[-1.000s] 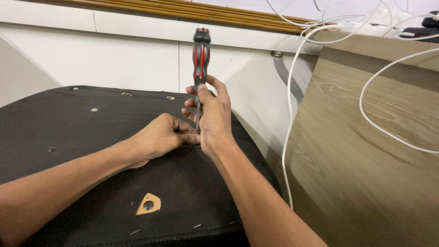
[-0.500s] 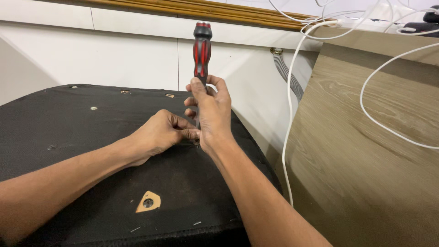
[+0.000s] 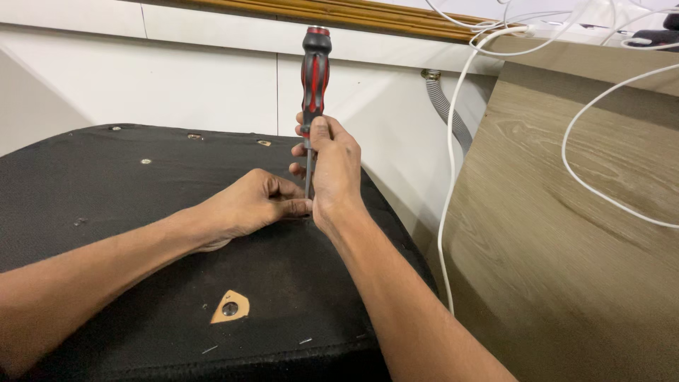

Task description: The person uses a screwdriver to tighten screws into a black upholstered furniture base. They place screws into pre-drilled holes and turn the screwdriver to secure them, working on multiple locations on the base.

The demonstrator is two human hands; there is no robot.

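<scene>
A screwdriver (image 3: 315,74) with a red and black handle stands upright, its tip down on a black fabric-covered panel (image 3: 106,205). My right hand (image 3: 332,170) grips it at the bottom of the handle and along the metal shaft. My left hand (image 3: 247,205) rests on the fabric just left of the shaft, fingers curled, with the fingertips pinched at the tip of the tool. What lies under the tip is hidden by my fingers.
A triangular cut-out with a metal screw hole (image 3: 230,308) shows in the fabric near the front edge. Small fasteners dot the panel's far edge. A wood-grain board (image 3: 566,247) lies at the right, crossed by white cables (image 3: 453,141). A grey ribbed hose (image 3: 445,110) hangs on the white wall.
My right hand has slid slightly along the screwdriver and turned a little on it. The tool stays upright on the same spot and my left hand has barely moved.
</scene>
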